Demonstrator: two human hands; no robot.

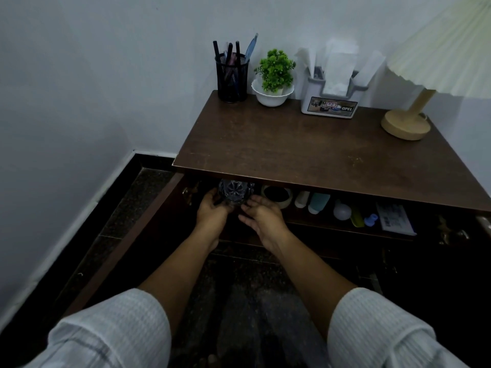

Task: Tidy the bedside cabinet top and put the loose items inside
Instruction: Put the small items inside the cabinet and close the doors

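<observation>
Just under the front edge of the top point(305, 147), the glass point(236, 191) stands between both hands. The left hand point(212, 209) curls round its left side. The right hand point(261, 216) lies loosely spread, just beside its right side.

This is a bedroom corner in a home: a dark wooden bedside cabinet point(305, 150) stands against a plain white wall point(79, 75), carrying along its back edge a pleated-shade lamp point(405, 124), a tissue holder point(329, 104), a small potted plant point(273, 73) and a mesh pen holder point(232, 78), with toiletry bottles point(318, 203) on the shelf under its top.
</observation>
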